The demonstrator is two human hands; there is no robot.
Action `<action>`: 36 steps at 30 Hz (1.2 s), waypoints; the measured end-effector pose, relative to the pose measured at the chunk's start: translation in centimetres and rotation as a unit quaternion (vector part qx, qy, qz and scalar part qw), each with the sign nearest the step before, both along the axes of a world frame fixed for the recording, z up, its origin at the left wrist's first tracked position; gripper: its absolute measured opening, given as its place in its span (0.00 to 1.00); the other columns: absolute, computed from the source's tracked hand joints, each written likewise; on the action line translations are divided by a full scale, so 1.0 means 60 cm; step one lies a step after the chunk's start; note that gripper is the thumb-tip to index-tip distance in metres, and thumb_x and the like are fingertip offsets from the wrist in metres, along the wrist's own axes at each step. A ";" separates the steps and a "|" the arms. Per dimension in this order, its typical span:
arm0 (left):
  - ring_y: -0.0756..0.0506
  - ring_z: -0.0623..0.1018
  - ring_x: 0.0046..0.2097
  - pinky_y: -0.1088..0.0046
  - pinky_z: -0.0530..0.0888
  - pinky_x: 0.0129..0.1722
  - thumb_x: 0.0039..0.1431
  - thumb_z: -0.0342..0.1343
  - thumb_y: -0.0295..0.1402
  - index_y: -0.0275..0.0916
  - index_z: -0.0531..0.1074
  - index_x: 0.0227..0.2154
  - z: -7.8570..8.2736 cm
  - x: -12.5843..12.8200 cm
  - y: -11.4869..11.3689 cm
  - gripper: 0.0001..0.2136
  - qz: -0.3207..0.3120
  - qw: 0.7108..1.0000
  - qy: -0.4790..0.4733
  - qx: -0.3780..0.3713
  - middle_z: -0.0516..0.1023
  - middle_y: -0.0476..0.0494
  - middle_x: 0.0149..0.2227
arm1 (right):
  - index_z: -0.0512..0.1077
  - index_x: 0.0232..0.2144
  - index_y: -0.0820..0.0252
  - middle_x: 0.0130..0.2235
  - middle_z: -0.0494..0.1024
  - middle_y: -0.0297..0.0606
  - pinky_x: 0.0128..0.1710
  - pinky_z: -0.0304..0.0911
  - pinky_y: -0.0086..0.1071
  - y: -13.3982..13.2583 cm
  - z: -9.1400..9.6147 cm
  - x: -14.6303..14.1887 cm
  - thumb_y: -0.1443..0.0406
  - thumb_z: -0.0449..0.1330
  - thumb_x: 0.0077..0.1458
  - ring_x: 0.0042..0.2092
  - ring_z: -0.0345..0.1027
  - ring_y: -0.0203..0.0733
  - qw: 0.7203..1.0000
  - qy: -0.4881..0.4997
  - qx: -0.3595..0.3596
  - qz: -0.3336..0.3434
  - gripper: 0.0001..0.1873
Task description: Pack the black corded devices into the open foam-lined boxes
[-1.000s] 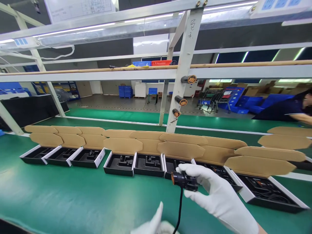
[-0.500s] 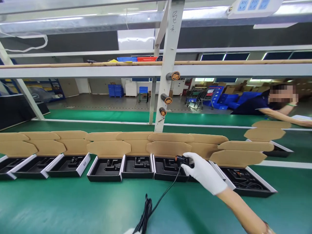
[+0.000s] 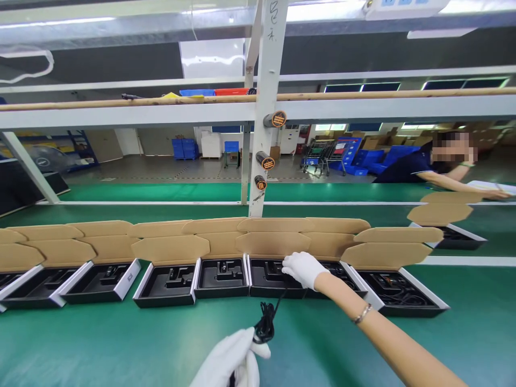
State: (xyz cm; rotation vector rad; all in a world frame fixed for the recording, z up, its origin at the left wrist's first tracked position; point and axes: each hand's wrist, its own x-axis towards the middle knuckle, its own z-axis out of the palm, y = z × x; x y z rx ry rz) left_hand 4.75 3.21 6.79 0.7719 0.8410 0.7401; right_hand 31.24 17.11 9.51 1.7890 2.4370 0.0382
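1. White-gloved right hand (image 3: 303, 270) rests in an open kraft-lidded black-tray box (image 3: 274, 243), fingers together, grip hidden
2. White-gloved left hand (image 3: 228, 359) closes around a coiled black cable (image 3: 265, 323)
3. Matching open boxes (image 3: 221, 277) stand alongside on a green bench (image 3: 80, 344)

Your left hand (image 3: 228, 359) and right hand (image 3: 302, 270) are gloved white; the coiled cable (image 3: 265, 323) is black, the box trays (image 3: 164, 287) black with white edges, their lids (image 3: 170, 248) kraft brown, the counter (image 3: 80, 344) green.

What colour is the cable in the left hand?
Black; the coiled cable at the white-gloved left hand shows best in the head view.
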 end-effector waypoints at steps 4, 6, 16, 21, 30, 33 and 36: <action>0.57 0.51 0.13 0.77 0.48 0.14 0.57 0.53 0.56 0.31 0.76 0.38 0.038 0.005 0.033 0.27 -0.059 0.994 -0.037 0.085 0.67 0.53 0.15 | 0.66 0.60 0.57 0.55 0.72 0.44 0.53 0.62 0.39 -0.071 0.048 -0.026 0.50 0.70 0.45 0.53 0.67 0.52 0.975 0.185 -0.014 0.119 0.42; 0.56 0.51 0.13 0.76 0.48 0.14 0.61 0.49 0.53 0.31 0.75 0.38 0.060 0.013 0.050 0.26 -0.078 0.988 -0.020 0.128 0.69 0.52 0.16 | 0.66 0.59 0.55 0.50 0.75 0.41 0.49 0.65 0.37 -0.113 0.067 -0.049 0.49 0.71 0.40 0.48 0.69 0.49 0.946 0.283 -0.025 0.153 0.45; 0.47 0.73 0.41 0.77 0.72 0.40 0.64 0.39 0.39 0.39 0.78 0.35 0.104 0.079 0.207 0.21 -0.080 0.842 0.312 0.432 0.79 0.42 0.40 | 0.63 0.36 0.57 0.30 0.78 0.35 0.38 0.71 0.39 -0.114 0.076 -0.043 0.55 0.58 0.53 0.33 0.77 0.45 0.800 0.585 -0.115 -0.069 0.13; 0.49 0.71 0.24 0.74 0.74 0.34 0.66 0.35 0.50 0.40 0.74 0.29 0.095 0.129 0.222 0.27 -0.293 0.843 0.235 0.384 0.71 0.52 0.20 | 0.66 0.38 0.56 0.34 0.79 0.38 0.44 0.71 0.42 -0.101 0.042 -0.029 0.59 0.56 0.53 0.39 0.76 0.47 0.852 0.521 0.010 -0.049 0.10; 0.51 0.73 0.27 0.75 0.71 0.30 0.62 0.47 0.51 0.39 0.72 0.42 0.051 0.126 0.283 0.20 -0.335 0.789 0.328 0.397 0.76 0.49 0.31 | 0.78 0.41 0.54 0.42 0.80 0.40 0.45 0.66 0.37 -0.046 0.023 0.020 0.58 0.50 0.63 0.43 0.73 0.47 0.991 0.121 -0.001 -0.052 0.17; 0.48 0.75 0.31 0.71 0.73 0.36 0.66 0.43 0.45 0.37 0.74 0.44 0.017 0.133 0.291 0.20 -0.278 0.742 0.426 0.437 0.76 0.46 0.30 | 0.81 0.38 0.56 0.42 0.80 0.45 0.45 0.65 0.37 -0.020 0.000 0.019 0.58 0.57 0.59 0.46 0.72 0.51 0.997 0.056 -0.028 -0.050 0.15; 0.40 0.75 0.46 0.60 0.70 0.48 0.67 0.42 0.42 0.37 0.77 0.42 -0.016 0.147 0.275 0.20 -0.221 0.666 0.504 0.503 0.78 0.37 0.41 | 0.82 0.30 0.58 0.38 0.80 0.47 0.49 0.63 0.39 0.000 -0.026 0.009 0.60 0.65 0.51 0.48 0.71 0.54 0.998 0.030 -0.041 -0.035 0.09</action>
